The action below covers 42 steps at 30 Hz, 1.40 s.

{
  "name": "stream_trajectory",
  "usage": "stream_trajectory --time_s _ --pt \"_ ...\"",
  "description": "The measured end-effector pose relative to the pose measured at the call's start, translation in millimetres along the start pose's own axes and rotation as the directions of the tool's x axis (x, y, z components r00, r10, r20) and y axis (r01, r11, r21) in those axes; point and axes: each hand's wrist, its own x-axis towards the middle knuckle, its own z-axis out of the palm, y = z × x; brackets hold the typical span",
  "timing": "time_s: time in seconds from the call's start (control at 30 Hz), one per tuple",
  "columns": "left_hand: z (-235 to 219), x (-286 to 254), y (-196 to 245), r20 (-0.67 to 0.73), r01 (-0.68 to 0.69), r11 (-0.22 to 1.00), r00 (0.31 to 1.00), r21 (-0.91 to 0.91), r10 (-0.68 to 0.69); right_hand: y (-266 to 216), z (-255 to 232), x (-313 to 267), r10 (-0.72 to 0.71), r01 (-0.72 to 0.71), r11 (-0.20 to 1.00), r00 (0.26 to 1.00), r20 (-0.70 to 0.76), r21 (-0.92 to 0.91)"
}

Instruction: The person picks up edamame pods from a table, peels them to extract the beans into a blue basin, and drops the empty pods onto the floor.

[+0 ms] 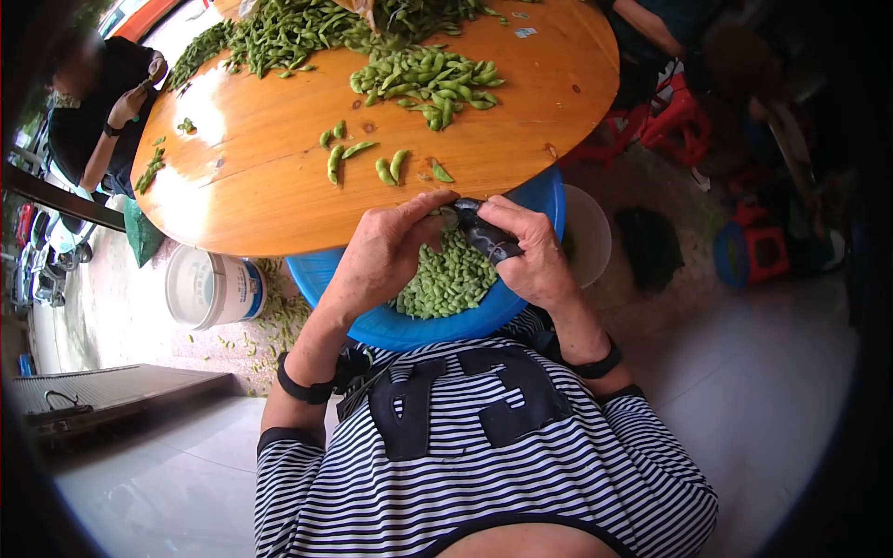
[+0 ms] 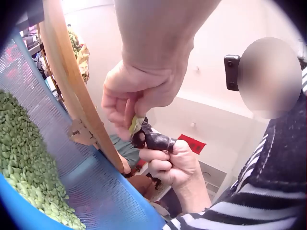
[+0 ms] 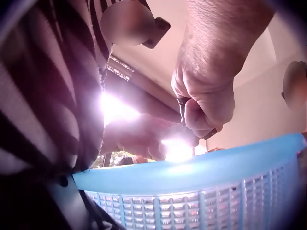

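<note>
My left hand (image 1: 379,253) pinches a green edamame pod (image 2: 136,124), mostly hidden by the fingers. Opposite it, my right hand (image 1: 538,259) is curled, with shiny black covers (image 2: 158,142) over its thumb and a finger. Those covered tips close on the pod's lower end in the left wrist view. Both hands are held over a blue basket (image 1: 367,330) with mesh sides, and shelled green beans (image 1: 446,284) lie heaped inside it. In the right wrist view, glare washes out the spot where the hands meet.
The wooden table (image 1: 270,200) borders the basket's far side. A few loose pods (image 1: 335,163) lie nearby, with a pod pile (image 1: 428,79) and a larger heap (image 1: 288,37) beyond. A white bucket (image 1: 200,288) stands left; another person (image 1: 102,112) sits at the table's left.
</note>
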Motion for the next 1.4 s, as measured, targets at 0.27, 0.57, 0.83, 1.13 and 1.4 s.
stream_trajectory --time_s 0.27,0.57,0.83,1.13,1.4 --pt "30.1 0.4 0.0 0.064 0.230 0.497 0.942 -0.837 -0.329 -13.7 26.3 -0.9 -0.074 0.037 0.963 0.988 -0.132 -0.266" --pt "53.6 2.1 -5.7 0.023 0.088 0.156 0.926 -0.984 -0.376 -2.4 36.1 -2.2 -0.216 0.123 0.922 0.951 -0.223 -0.367" --pt "59.4 2.6 -12.0 0.027 0.020 -0.026 0.952 -0.999 -0.306 -6.2 38.5 -0.7 -0.278 0.174 0.915 0.925 -0.258 -0.364" --pt "49.8 5.8 -21.3 0.017 0.064 0.130 0.943 -0.989 -0.333 6.6 8.3 6.3 0.300 -0.269 0.613 0.949 0.095 0.743" --pt "45.5 9.4 -6.0 0.018 0.064 0.091 0.900 -0.994 -0.435 5.9 7.2 1.7 0.227 -0.274 0.579 0.959 0.171 0.768"
